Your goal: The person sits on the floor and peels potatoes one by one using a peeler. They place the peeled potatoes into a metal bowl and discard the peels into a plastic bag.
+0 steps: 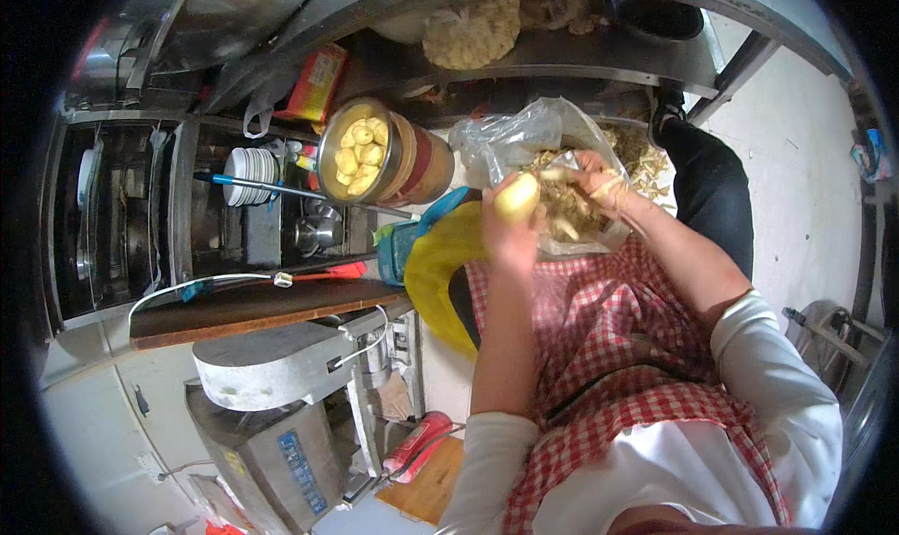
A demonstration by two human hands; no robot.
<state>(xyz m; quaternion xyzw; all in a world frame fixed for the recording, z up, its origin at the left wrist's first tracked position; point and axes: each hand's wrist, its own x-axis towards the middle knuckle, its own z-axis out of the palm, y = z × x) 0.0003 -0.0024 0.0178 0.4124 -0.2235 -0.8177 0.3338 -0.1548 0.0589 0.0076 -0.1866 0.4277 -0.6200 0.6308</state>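
Observation:
My left hand (513, 236) holds a peeled, pale yellow potato (517, 198) up over an open clear plastic bag (555, 120). Brown and pale peelings (572, 212) fill the bag, which lies before my lap. My right hand (602, 183) is closed around a small tool (564, 162) that looks like a peeler; the fingers and blur partly hide it. The tool is just right of the potato, with a small gap between them. Left of the bag, a tall metal pot (323, 159) contains several peeled potatoes (362, 152).
Loose peelings (650, 169) lie on the floor beyond the bag. A blue-tipped pole (281, 187) crosses in front of stacked white plates (249, 176). A steel shelf (576, 75) runs along the far side. At lower left are a wooden board (274, 313) and a red fire extinguisher (419, 447).

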